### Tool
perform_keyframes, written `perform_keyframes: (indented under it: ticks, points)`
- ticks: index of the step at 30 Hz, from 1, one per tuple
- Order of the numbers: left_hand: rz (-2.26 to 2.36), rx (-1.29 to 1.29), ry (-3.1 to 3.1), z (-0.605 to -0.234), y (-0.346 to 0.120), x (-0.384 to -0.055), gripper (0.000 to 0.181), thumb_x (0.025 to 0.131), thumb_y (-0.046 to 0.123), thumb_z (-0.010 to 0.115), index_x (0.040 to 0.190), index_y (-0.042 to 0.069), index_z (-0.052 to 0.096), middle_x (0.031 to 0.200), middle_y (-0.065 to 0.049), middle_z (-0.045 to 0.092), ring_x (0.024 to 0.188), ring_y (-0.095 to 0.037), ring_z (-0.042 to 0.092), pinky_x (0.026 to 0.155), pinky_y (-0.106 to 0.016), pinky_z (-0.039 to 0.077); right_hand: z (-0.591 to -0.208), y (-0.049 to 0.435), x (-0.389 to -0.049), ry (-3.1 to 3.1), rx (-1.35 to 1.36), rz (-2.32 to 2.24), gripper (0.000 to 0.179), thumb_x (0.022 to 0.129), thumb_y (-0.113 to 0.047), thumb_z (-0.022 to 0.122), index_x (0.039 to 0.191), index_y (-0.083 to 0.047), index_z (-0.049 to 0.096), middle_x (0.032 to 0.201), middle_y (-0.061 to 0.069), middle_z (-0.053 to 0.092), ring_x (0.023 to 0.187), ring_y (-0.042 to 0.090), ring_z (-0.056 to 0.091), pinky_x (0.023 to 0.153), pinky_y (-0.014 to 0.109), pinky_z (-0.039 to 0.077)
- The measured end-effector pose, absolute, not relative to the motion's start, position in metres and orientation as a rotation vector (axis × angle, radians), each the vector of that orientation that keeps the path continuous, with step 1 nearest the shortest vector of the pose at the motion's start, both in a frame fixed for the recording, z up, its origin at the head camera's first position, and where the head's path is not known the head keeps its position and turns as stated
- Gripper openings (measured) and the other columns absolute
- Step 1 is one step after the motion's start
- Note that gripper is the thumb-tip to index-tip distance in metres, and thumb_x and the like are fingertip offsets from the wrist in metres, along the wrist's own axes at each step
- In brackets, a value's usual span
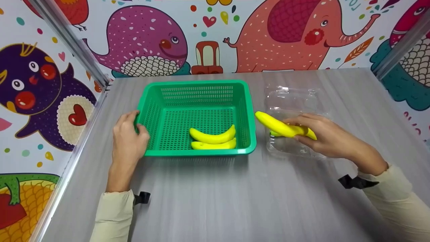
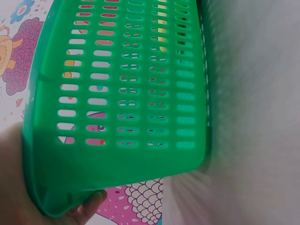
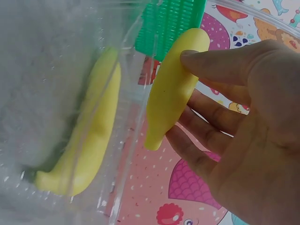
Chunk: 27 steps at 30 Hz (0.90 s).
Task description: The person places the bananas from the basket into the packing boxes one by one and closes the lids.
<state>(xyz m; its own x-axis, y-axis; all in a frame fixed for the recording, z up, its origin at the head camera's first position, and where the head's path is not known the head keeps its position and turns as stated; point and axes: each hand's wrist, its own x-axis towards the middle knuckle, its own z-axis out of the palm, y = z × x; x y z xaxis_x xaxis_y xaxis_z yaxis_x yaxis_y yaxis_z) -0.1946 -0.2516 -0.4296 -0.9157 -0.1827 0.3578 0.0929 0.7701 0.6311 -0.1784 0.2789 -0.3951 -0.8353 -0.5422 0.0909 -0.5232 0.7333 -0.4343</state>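
My left hand [image 1: 128, 138] grips the left rim of a green plastic basket [image 1: 198, 152]. In the left wrist view, a fingertip [image 2: 93, 202] shows below the rim of the basket wall [image 2: 112, 164]. Two yellow bananas, one [image 1: 213, 136] behind the other [image 1: 215, 145], lie at the basket's front right. Between thumb and fingers, my right hand [image 1: 331, 136] pinches another banana [image 1: 277, 124] above a clear plastic box [image 1: 285, 149]. One more banana [image 3: 89, 136] lies in that box, mostly hidden by the hand in the head view.
The basket and the clear box stand side by side on a grey wood-grain table [image 1: 208, 195]. Printed cartoon panels [image 1: 147, 37] rise behind and at both sides, with a metal post [image 1: 72, 40] at the left corner.
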Motion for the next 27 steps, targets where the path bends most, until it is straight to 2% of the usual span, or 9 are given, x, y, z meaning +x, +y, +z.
perform_keyframes:
  ticks: [11,17,27]
  points:
    - [-0.951,0.077,-2.580,-0.429,-0.252,-0.195,0.046,0.101,0.001,0.051,0.145,-0.009,0.062,0.145,-0.033,0.062,0.139,-0.051,0.058,0.114,-0.065,0.050,-0.408,0.294,-0.174,2.894,-0.878,-0.661,0.058,0.091,-0.001,0.084,0.144,-0.019,0.069,0.135,-0.001,0.071,0.113,0.018,0.062,0.093,0.047,0.064]
    - [-0.952,0.079,-2.574,-0.431,-0.252,-0.194,0.047,0.101,0.001,0.050,0.145,-0.009,0.062,0.147,-0.032,0.062,0.140,-0.050,0.058,0.114,-0.064,0.050,-0.412,0.302,-0.171,2.885,-0.828,-0.644,0.055,0.092,0.000,0.082,0.143,-0.018,0.069,0.136,0.004,0.071,0.114,0.023,0.063,0.095,0.051,0.063]
    - [-0.950,0.086,-2.581,-0.430,-0.251,-0.194,0.046,0.102,0.002,0.051,0.146,-0.009,0.062,0.146,-0.032,0.062,0.139,-0.050,0.059,0.114,-0.064,0.049,-0.412,0.316,-0.166,2.859,-0.784,-0.621,0.056,0.092,0.002,0.080,0.144,-0.014,0.067,0.135,0.004,0.071,0.113,0.019,0.062,0.096,0.047,0.061]
